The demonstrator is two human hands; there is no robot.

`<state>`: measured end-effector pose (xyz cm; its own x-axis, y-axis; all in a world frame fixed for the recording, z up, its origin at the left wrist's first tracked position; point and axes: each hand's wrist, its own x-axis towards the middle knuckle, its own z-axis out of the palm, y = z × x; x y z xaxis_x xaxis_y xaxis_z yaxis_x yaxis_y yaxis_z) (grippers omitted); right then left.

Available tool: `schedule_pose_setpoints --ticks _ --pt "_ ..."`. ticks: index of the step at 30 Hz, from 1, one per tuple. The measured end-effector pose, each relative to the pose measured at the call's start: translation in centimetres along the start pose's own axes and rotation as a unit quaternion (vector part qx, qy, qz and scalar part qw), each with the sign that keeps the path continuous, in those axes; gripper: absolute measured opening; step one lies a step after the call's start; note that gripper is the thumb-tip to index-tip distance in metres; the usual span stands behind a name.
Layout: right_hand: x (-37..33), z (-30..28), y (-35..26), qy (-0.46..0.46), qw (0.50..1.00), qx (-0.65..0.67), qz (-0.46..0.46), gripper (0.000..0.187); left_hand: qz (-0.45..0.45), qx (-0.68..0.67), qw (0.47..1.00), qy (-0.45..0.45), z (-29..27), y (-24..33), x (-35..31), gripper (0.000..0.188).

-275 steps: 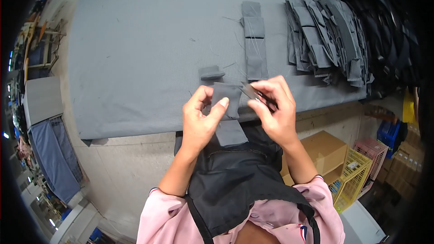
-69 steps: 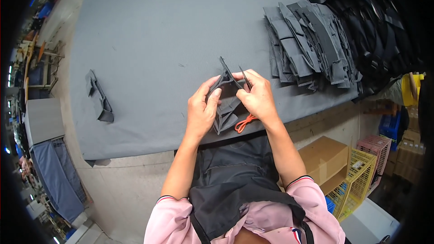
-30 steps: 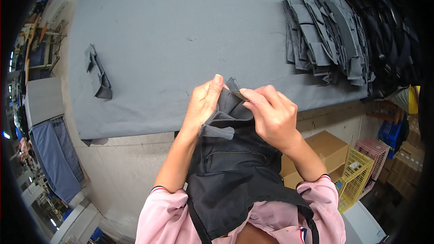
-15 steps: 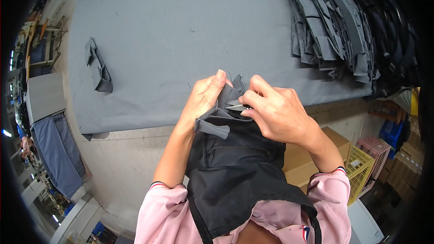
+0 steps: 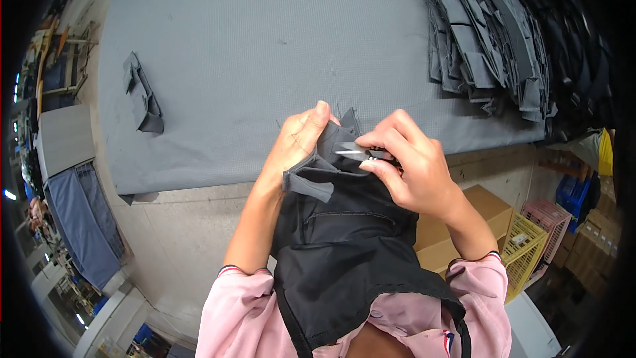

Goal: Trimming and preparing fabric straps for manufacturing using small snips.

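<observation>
We pinch a grey fabric piece (image 5: 318, 172) in our left hand (image 5: 295, 142), fingers closed on its upper edge, and hold it just off the near edge of the table (image 5: 265, 46), above our black apron (image 5: 344, 252). Our right hand (image 5: 407, 166) grips small snips (image 5: 361, 154), fingers curled shut around them, the metal tips pointing left and touching the fabric between the two hands.

To cut well here, we judge it best to keep the fabric taut between thumb and fingers so any loose thread stands clear, to work with only the very tips of the blades, and to keep them flat to the seam so they bite thread and not cloth. Our left fingertips sit close to the blades and should stay behind them.

The piece is a soft woven grey cloth, folded, with a narrow flap jutting out at lower left. The tabletop is covered in a matte blue-grey sheet with a fine grid texture. A finished-looking grey piece (image 5: 140, 93) lies crumpled far left; a fanned stack of similar grey pieces (image 5: 487, 46) lies far right, beside a heap of black straps (image 5: 576, 40).
</observation>
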<state>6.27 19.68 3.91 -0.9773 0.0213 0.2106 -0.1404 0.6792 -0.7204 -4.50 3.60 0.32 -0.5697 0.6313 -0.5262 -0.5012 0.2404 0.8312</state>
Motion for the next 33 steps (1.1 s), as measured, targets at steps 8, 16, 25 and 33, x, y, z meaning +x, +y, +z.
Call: schedule_pose_setpoints --ticks 8,16,25,33 --pt "-2.1 2.3 1.4 0.035 0.997 -0.063 -0.041 0.035 0.073 -0.023 0.996 -0.054 0.3 -0.1 -0.4 0.031" --pt "-0.2 1.6 5.2 0.128 0.985 -0.042 -0.103 0.026 -0.004 -0.048 0.995 -0.090 0.3 -0.8 -1.5 0.055" --pt "-1.7 -0.4 0.3 0.063 0.981 0.097 0.157 0.032 0.059 -0.153 0.985 0.050 2.8 -1.5 -1.7 0.066" --pt "-1.2 -1.5 -0.1 -0.051 0.991 -0.122 0.021 0.033 0.083 -0.109 0.989 0.063 3.3 -1.0 -1.9 0.065"
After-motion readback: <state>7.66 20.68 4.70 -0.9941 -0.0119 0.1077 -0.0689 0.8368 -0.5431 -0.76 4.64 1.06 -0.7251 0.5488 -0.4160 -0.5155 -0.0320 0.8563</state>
